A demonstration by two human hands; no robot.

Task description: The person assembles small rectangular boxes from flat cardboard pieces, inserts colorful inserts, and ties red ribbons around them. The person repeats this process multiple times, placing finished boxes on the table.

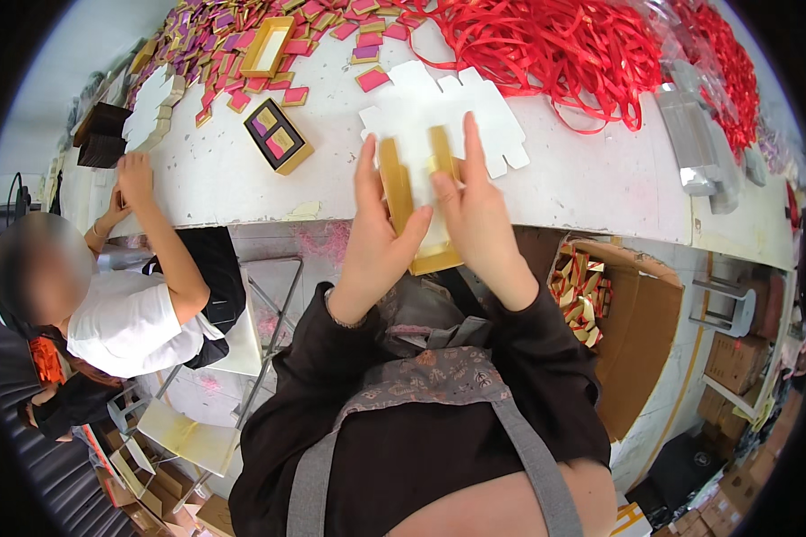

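A partly folded gold cardboard box with a pale inside sits between my hands at the table's front edge. Its two long gold side walls stand up. My left hand grips the left wall, the thumb inside and the fingers along the outside. On the other side, my right hand has its thumb on the inner face of the right wall and its fingers outside, slightly blurred. Beyond my fingertips lie flat white box blanks with notched edges. To the left stands a gold box with a black insert holding two small packets, one purple and one pink.
Small pink, purple and gold packets heap at the back left, with an open gold tray. Red ribbons pile at the back right. A carton of small gold-and-red pieces stands below right. Another person works at the left.
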